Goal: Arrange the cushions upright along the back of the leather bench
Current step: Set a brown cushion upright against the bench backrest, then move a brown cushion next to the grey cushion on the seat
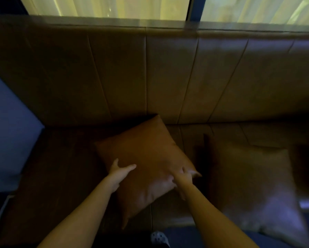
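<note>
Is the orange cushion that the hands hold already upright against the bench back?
No. The orange cushion lies flat on the seat, turned diagonally, only its far corner near the backrest. Both hands, left and right, grip it.

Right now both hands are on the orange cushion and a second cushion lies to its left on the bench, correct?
Not quite. The head view shows the second cushion to the right of the orange cushion. The left hand and right hand are both on it.
</note>
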A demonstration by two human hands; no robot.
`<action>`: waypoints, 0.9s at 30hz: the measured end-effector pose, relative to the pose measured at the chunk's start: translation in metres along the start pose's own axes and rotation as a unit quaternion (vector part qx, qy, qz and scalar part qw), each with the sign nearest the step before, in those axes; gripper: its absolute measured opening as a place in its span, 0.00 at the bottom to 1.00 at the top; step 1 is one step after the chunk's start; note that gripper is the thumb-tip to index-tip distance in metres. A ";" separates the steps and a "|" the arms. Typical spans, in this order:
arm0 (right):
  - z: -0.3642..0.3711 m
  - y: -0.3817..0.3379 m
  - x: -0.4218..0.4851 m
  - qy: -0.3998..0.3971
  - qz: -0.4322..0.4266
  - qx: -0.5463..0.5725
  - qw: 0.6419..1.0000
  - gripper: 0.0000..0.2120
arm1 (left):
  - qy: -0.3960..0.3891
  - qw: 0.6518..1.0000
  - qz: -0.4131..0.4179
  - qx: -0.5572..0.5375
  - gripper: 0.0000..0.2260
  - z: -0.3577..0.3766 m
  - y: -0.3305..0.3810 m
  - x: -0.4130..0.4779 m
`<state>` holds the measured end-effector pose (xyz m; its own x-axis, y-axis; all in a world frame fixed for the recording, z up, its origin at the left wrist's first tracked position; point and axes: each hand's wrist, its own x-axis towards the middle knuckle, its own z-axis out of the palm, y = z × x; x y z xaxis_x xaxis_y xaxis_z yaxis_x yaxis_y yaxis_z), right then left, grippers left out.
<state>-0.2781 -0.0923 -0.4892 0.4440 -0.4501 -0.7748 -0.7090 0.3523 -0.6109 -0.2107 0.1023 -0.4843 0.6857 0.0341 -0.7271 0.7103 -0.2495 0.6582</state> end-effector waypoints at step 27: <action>-0.334 -0.121 0.045 0.008 -0.087 -0.101 0.991 0.28 | -0.092 0.992 0.070 0.052 0.31 0.326 0.090 -0.129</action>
<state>-0.3555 -0.4287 -0.3957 0.5611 -0.5028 -0.6576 -0.7192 0.0973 -0.6880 -0.2869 -0.2399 -0.3950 0.7292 -0.1829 -0.6594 0.5834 -0.3374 0.7388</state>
